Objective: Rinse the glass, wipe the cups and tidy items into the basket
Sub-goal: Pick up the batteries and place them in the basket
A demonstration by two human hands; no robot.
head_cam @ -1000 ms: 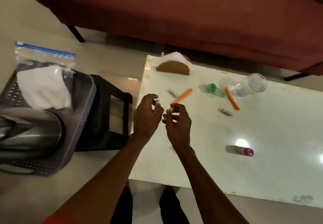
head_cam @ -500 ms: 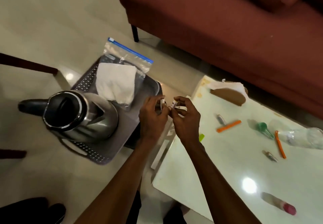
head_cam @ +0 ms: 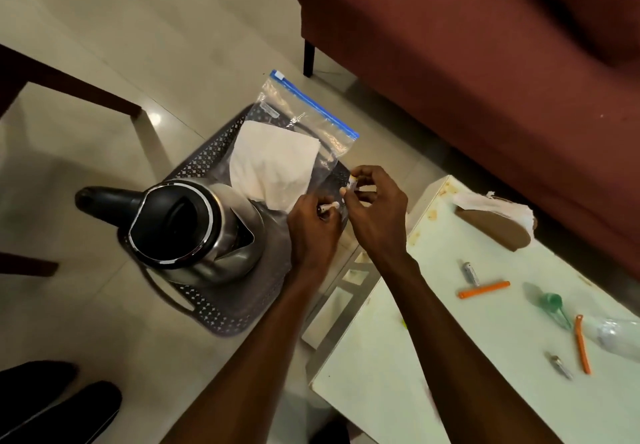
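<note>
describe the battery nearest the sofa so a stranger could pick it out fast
Start at the white table right of the basket. Near its far edge, past the brown holder, a small silver battery lies touching an orange stick. The other battery sits nearer, beside a second stick.

We cannot tell what the small white pieces pinched in both hands are (too small). The clear bottle at the table's right edge is cut off, and the forearms hide the basket's near corner.
</note>
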